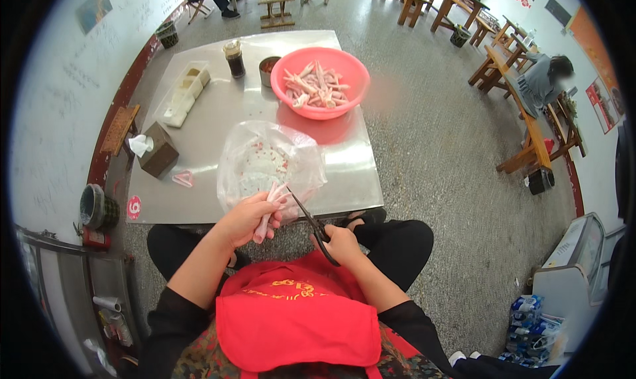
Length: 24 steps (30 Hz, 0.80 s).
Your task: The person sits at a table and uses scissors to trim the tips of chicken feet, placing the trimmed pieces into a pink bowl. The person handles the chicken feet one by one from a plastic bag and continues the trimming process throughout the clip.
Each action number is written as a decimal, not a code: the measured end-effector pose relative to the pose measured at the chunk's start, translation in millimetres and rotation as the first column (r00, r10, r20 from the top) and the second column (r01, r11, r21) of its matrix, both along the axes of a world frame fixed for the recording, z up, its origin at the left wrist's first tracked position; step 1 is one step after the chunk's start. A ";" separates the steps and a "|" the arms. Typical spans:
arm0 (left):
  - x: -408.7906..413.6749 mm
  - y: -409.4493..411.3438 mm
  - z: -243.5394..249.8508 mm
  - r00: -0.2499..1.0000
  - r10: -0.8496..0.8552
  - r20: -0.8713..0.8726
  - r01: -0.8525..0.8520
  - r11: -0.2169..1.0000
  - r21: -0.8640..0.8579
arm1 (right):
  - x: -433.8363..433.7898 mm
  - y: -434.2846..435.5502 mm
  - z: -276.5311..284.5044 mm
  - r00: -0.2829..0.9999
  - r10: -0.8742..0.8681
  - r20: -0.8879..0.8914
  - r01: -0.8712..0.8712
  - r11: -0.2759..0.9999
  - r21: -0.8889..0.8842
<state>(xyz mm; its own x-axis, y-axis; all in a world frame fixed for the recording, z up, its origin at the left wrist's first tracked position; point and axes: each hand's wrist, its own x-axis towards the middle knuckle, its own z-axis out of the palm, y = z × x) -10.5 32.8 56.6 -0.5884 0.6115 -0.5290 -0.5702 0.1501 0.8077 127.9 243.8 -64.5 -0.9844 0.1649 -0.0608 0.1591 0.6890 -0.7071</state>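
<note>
My left hand [252,219] grips a raw chicken foot [268,215] by its leg, toes pointing up and away from me. In my right hand [338,245] is a pair of dark scissors [310,219], whose tips reach close to the toes. Just beyond both hands, a clear plastic bag [298,150] lies spread on the metal table [203,126], with small reddish and pale bits in it. Farther back, a pink plastic basin [348,103] holds a heap of chicken feet [318,86].
A tissue box [159,153], a white divided condiment tray [181,101], a jar of dark liquid [235,60] and a round tin [267,71] stand on the table. A person [541,83] sits on a wooden bench at right. Wrapped bottles [529,329] stand beside a chest freezer [566,284].
</note>
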 end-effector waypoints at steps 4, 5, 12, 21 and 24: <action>-69.2 41.0 28.5 0.960 -0.080 -0.269 0.094 0.995 0.042 | -5.5 4.8 2.2 0.998 0.002 0.060 0.004 0.994 -0.106; -75.6 65.8 62.2 0.951 0.091 -0.296 -0.050 0.988 0.145 | -5.3 7.6 0.1 0.997 -0.008 0.082 0.019 0.991 -0.131; -167.9 77.3 113.7 0.769 0.104 -0.631 -0.197 0.977 -0.079 | -2.7 6.8 -2.9 0.994 0.033 0.106 -0.018 0.990 -0.142; -71.8 -6.9 -31.2 0.470 -0.521 -0.712 -0.001 0.807 -0.591 | -7.6 5.7 5.0 0.998 -0.018 0.054 0.036 0.935 -0.352; -44.1 -11.1 -52.6 0.330 -0.609 -0.722 -0.086 0.742 -0.665 | -7.3 6.3 3.6 0.999 -0.006 0.050 0.024 0.933 -0.360</action>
<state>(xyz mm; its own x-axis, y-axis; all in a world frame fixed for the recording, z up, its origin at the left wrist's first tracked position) -54.7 21.7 4.0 -0.7442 0.6627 -0.0836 0.5584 0.6859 0.4666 120.7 250.1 -60.9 -0.9766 0.1378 -0.1651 0.2065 0.3864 -0.8989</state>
